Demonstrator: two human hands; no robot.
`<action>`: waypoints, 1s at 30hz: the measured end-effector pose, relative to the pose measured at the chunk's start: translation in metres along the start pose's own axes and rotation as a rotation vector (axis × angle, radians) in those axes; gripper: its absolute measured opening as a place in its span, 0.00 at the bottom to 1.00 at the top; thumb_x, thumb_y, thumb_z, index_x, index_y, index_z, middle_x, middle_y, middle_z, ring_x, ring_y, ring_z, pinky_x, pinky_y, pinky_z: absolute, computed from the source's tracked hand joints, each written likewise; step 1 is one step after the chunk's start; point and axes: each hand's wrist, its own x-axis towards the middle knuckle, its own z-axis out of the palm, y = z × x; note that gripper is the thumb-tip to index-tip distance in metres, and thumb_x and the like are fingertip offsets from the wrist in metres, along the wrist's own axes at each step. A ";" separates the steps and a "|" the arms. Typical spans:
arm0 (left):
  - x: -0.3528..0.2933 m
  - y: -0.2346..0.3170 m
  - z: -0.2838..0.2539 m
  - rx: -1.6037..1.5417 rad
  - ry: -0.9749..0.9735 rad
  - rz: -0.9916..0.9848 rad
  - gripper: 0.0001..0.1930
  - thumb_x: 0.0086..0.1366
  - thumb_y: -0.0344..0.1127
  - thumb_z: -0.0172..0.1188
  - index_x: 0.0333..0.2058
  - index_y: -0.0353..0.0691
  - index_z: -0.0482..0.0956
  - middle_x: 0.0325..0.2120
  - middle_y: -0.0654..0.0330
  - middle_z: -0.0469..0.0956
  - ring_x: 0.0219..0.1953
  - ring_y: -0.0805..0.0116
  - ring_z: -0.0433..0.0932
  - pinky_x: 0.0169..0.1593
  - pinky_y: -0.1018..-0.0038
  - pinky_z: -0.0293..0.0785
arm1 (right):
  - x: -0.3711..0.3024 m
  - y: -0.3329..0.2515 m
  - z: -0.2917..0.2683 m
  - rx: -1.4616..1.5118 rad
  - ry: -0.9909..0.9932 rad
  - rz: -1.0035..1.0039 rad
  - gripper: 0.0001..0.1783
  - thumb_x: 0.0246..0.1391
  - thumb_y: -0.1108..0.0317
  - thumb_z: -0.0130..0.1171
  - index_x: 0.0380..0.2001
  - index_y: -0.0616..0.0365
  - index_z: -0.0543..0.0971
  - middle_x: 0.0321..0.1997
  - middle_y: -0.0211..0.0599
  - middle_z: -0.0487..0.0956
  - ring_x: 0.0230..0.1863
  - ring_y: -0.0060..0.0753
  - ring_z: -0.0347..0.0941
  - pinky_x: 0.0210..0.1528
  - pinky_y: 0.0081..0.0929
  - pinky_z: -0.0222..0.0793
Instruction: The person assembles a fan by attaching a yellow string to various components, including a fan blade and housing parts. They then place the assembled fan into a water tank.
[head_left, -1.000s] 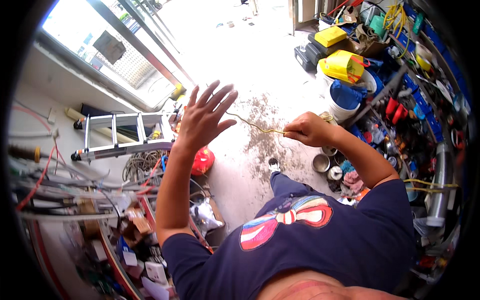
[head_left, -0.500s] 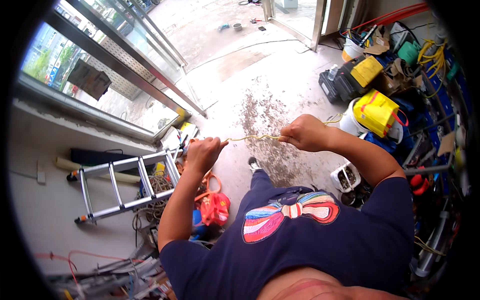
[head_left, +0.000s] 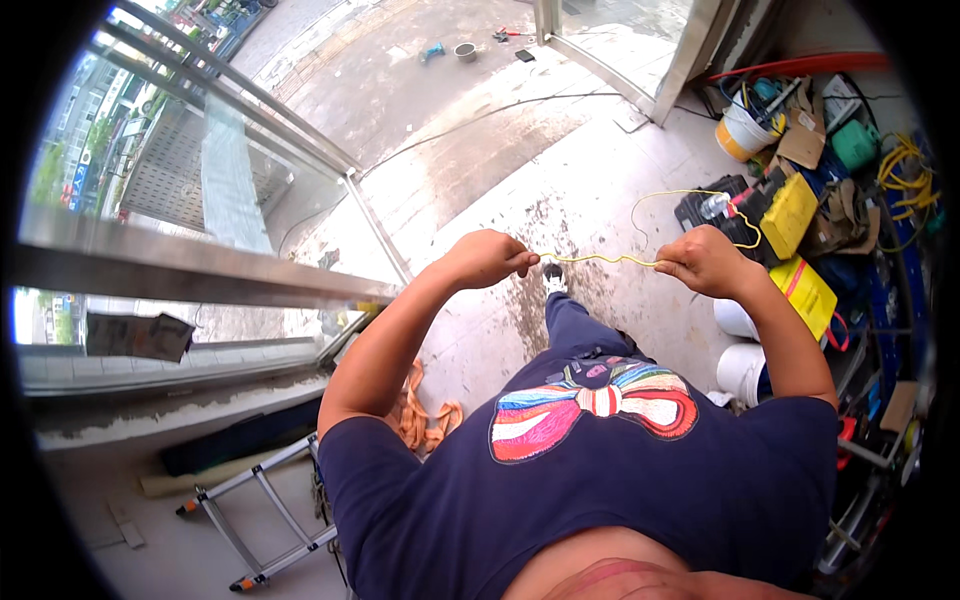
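Note:
A thin, wavy yellow wire (head_left: pixel 597 259) runs between my two hands in front of my chest. My left hand (head_left: pixel 490 260) is closed, its thumb and fingers pinching one part of the wire. On the other side my right hand (head_left: pixel 706 262) is closed around it too. Past the right hand, a loose length of the wire loops up over the floor and over a black case. Both arms are raised and bent, and the stretch between the hands sags only slightly.
Along the right lie a black toolbox with a yellow part (head_left: pixel 785 215), a yellow bag (head_left: pixel 805 290), white buckets (head_left: pixel 741 372) and tools. A glass door frame (head_left: pixel 350 175) stands at the left, above an aluminium ladder (head_left: pixel 262 500) and orange straps (head_left: pixel 420 410). Dirt specks the floor.
Both hands have shifted right in the view with the wire still between them. More of the wire's loose loop now shows beyond my right hand. The whole view has turned and moved forward.

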 end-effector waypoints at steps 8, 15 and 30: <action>0.107 -0.194 -0.173 0.332 0.626 0.073 0.17 0.62 0.47 0.54 0.18 0.44 0.73 0.16 0.60 0.73 0.20 0.58 0.74 0.23 0.64 0.68 | 0.299 0.156 -0.067 0.106 -0.027 -0.103 0.15 0.56 0.58 0.51 0.21 0.55 0.73 0.19 0.43 0.73 0.25 0.50 0.70 0.29 0.42 0.65; 0.228 -0.402 -0.292 0.515 0.642 0.174 0.12 0.57 0.45 0.59 0.21 0.48 0.72 0.13 0.64 0.69 0.17 0.64 0.72 0.20 0.68 0.67 | 0.537 0.257 -0.092 0.034 -0.173 -0.129 0.15 0.56 0.57 0.51 0.22 0.54 0.74 0.19 0.43 0.73 0.25 0.51 0.70 0.29 0.43 0.65; 0.562 -0.674 -0.615 0.487 0.564 0.401 0.13 0.59 0.47 0.57 0.21 0.48 0.73 0.15 0.64 0.69 0.17 0.62 0.72 0.21 0.67 0.67 | 0.850 0.468 -0.167 0.311 0.121 0.447 0.10 0.54 0.62 0.55 0.33 0.58 0.78 0.26 0.44 0.77 0.29 0.48 0.72 0.31 0.37 0.66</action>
